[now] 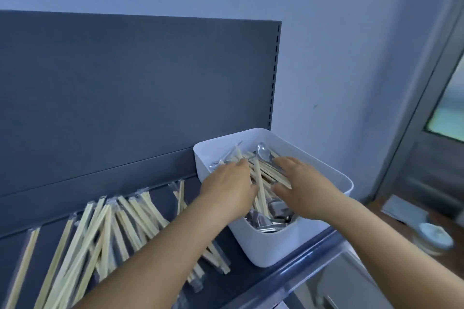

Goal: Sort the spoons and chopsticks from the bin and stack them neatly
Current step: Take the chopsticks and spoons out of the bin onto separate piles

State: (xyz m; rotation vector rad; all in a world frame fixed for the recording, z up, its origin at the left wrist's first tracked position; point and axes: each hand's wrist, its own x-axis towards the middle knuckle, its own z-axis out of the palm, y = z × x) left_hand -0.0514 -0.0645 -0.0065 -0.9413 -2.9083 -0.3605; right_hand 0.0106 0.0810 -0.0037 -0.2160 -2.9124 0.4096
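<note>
- Both hands, left (229, 187) and right (305, 189), reach into the white bin (288, 241) at centre right, fingers spread over chopsticks (268, 173) and spoons (263, 152), gripping nothing.
- Wrapped chopsticks (100, 228) lie on the shelf (226, 286), lower left.

white plastic bin (266, 246); inside it, pale yellow-tan wooden chopsticks (270, 174) and silver metal spoons (263, 152). left of the bin, matching pale chopsticks in clear sleeves (100, 228) on a dark slate-grey shelf (160, 198). wall (339, 57) behind the bin: light blue-grey.
</note>
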